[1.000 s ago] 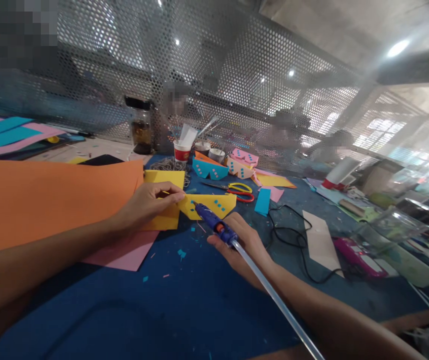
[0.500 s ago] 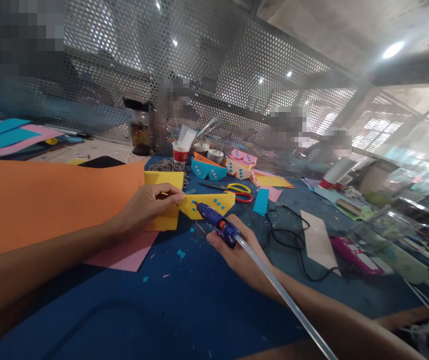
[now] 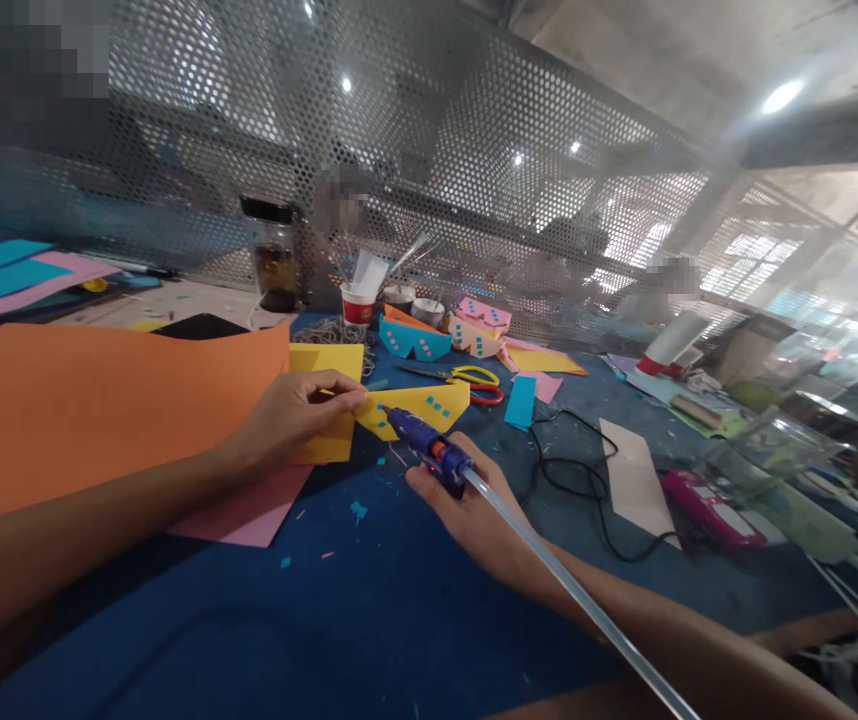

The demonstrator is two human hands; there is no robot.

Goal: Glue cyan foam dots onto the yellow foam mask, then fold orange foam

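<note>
My left hand point(image 3: 290, 415) pinches the left end of a yellow paper piece point(image 3: 420, 406) dotted with small blue squares and pins it to the blue table point(image 3: 369, 610). My right hand point(image 3: 474, 505) grips a blue hot glue gun point(image 3: 426, 446). A long clear glue stick point(image 3: 571, 590) juts out of its back toward me. The gun's nozzle touches the yellow piece near my left fingertips. A square yellow sheet point(image 3: 328, 400) lies under my left hand.
A big orange sheet point(image 3: 91, 410) and a pink sheet point(image 3: 249, 510) lie at the left. Scissors point(image 3: 466, 383), finished paper shapes point(image 3: 418, 338), cups point(image 3: 358, 300), a dark jar point(image 3: 273, 255), a black cable point(image 3: 586, 480) and a pink tool point(image 3: 706, 510) surround the work. Perforated metal screens stand behind.
Both hands and the glue gun stay almost still; the nozzle has crept slightly left along the yellow piece. The view has shifted a little.
</note>
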